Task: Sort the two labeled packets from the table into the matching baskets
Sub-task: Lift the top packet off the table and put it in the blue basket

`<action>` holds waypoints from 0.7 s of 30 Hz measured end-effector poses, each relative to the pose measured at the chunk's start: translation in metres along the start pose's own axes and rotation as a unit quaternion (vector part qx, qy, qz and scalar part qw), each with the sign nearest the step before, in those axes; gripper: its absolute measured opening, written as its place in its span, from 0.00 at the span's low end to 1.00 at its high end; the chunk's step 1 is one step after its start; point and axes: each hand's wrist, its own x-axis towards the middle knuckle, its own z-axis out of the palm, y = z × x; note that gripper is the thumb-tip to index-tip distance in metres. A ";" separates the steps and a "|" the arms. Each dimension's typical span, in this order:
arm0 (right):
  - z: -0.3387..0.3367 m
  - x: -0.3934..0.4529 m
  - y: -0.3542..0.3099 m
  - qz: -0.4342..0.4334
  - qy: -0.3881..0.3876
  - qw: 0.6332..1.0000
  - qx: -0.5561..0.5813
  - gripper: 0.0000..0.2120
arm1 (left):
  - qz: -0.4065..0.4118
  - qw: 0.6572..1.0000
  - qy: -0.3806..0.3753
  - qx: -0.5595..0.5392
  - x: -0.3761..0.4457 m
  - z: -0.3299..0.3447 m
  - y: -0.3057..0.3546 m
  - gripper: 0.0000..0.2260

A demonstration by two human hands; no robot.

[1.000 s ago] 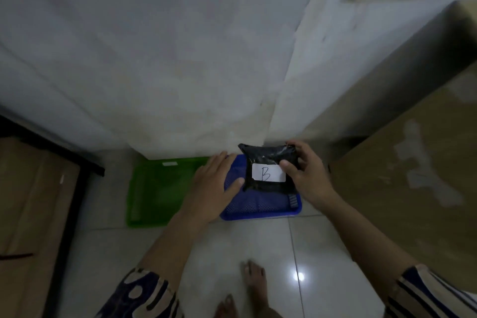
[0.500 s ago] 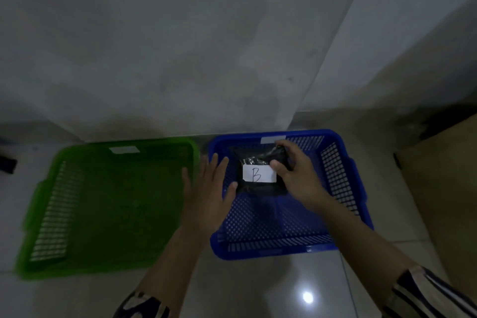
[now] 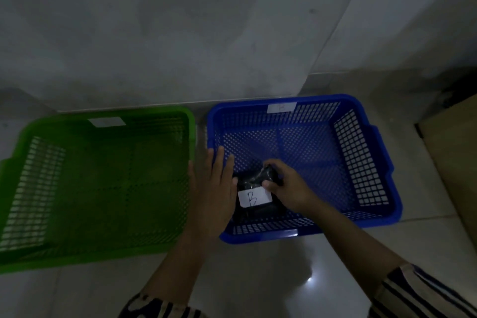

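Observation:
A black packet (image 3: 254, 195) with a white label marked B lies low inside the blue basket (image 3: 361, 162), near its front left corner. My right hand (image 3: 286, 186) grips the packet's upper right edge. My left hand (image 3: 214, 183) hovers flat with fingers spread over the blue basket's left rim, touching the packet's left side. The blue basket carries a white tag marked B on its far wall. To the left stands the green basket (image 3: 98, 188), with a white tag on its far rim and nothing in it. The second packet is not in view.
Both baskets sit side by side on a glossy tiled floor against a grey wall (image 3: 180, 33). A brown wooden surface (image 3: 454, 162) stands at the right edge. The scene is dim.
The view has dropped closer to the baskets. My right hand has lowered the B packet deeper into the blue basket, toward its front left corner. My left hand stayed beside it.

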 end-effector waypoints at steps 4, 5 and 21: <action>0.006 -0.005 0.006 0.008 0.015 0.997 -0.081 0.22 | -0.019 0.999 0.037 -0.020 0.000 0.006 -0.004 0.20; 0.007 -0.005 0.007 0.009 0.015 0.993 -0.114 0.23 | -0.033 0.998 0.038 -0.035 -0.001 0.008 -0.005 0.22; 0.025 -0.006 0.010 -0.004 -0.080 0.924 -0.375 0.33 | -0.063 0.996 0.048 -0.035 -0.002 0.014 -0.005 0.26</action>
